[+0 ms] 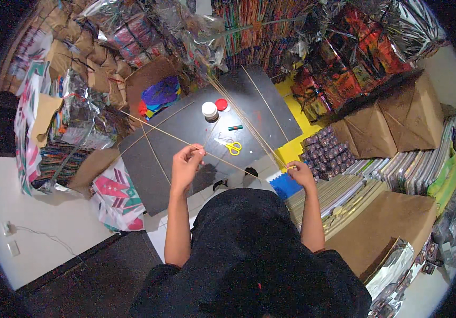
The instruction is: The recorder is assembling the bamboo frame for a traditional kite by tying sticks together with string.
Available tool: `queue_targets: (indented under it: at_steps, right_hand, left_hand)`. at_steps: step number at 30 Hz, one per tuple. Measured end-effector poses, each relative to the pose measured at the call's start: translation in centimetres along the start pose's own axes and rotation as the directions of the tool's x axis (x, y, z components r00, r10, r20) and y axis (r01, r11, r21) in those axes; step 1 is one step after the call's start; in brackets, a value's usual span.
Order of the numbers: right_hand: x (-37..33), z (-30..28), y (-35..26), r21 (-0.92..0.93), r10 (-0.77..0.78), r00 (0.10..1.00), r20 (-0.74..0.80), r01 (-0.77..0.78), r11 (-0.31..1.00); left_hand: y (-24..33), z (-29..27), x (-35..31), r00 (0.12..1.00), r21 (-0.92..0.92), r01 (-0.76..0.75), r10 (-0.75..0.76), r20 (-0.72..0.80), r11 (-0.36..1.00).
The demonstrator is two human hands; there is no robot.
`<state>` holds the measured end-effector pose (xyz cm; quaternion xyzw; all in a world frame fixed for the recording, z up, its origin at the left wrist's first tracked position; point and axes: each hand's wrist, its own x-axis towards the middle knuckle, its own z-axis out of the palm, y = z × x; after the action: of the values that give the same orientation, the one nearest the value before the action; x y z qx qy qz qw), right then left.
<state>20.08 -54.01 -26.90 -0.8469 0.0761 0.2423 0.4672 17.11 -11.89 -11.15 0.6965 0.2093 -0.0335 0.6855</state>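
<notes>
Between the fingers and thumb of my left hand (187, 164) is a thin straw-coloured stick (159, 129), slanting from far left to near right above the dark table (185, 135). My right hand (301, 174) is closed on the near ends of several long thin sticks (249, 125), which run to the table's far side. Loose sticks (266, 98) lie on the table, some crossing at its left. Near the middle are a white jar (210, 110), a round red lid (221, 104), a small green tube (235, 127) and scissors with yellow handles (233, 148).
A cardboard box (151, 79) with colourful pieces stands beyond the table's left. Plastic-wrapped bundles (339, 63) line the back. Brown paper packages (411, 116), stacked flat goods (344, 204) and a cardboard sheet (387, 222) crowd the right. A patterned bag (117, 196) sits at the left.
</notes>
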Motion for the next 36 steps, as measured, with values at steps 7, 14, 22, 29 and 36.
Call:
queue_targets:
  at_steps: [7,14,22,29,36]
  right_hand:
    - [-0.3,0.0,-1.3,-0.156,-0.019,0.998,-0.060,0.009,0.988]
    - [-0.9,-0.2,-2.1,-0.059,-0.132,0.986,-0.101,0.126,0.990]
    - [-1.1,-0.6,-3.1,0.082,-0.086,0.984,-0.157,0.100,0.992]
    - [-0.4,-1.5,-2.2,0.105,-0.013,0.979,-0.204,0.035,0.994]
    - [2.2,-1.1,0.2,-0.138,-0.129,0.916,-0.380,0.082,0.987]
  left_hand:
    - [0.4,0.3,-0.6,1.000,-0.010,-0.008,0.008,0.006,1.000]
    - [0.2,0.2,-1.0,1.000,-0.030,0.004,-0.005,-0.018,1.000]
    - [0.3,0.3,-1.4,1.000,-0.021,-0.007,0.006,-0.028,1.000]
    - [-0.5,-0.1,-1.2,1.000,-0.021,0.002,-0.002,-0.026,1.000]
    - [0.2,0.4,-1.3,1.000,0.004,0.006,-0.006,-0.027,1.000]
